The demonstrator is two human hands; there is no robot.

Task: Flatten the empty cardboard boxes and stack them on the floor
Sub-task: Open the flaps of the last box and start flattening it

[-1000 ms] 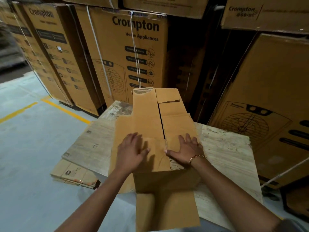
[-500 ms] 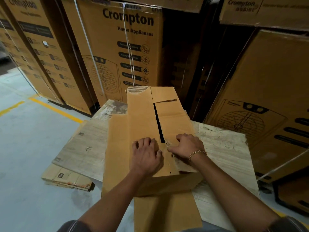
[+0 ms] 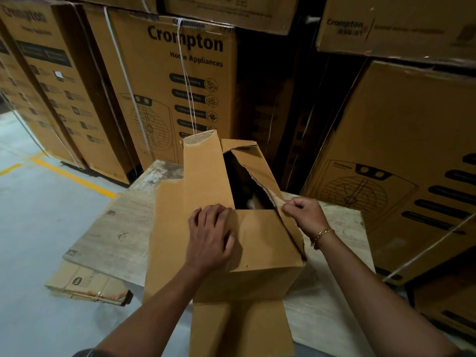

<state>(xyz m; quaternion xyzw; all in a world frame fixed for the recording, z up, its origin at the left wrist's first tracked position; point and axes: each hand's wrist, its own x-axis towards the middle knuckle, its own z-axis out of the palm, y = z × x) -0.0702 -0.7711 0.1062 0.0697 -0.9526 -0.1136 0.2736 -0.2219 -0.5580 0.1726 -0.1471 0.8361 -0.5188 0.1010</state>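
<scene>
The tall carton (image 3: 185,81) behind reads "Crompton Home Appliances", and a second carton (image 3: 386,32) at upper right reads "Crompton assist". The plain cardboard box (image 3: 268,256) stands on a wooden board (image 3: 110,228). The left hand (image 3: 210,237) lies palm down on the box top, fingers relaxed. The right hand (image 3: 305,215) pinches the torn edge of the raised flap (image 3: 260,171).
</scene>
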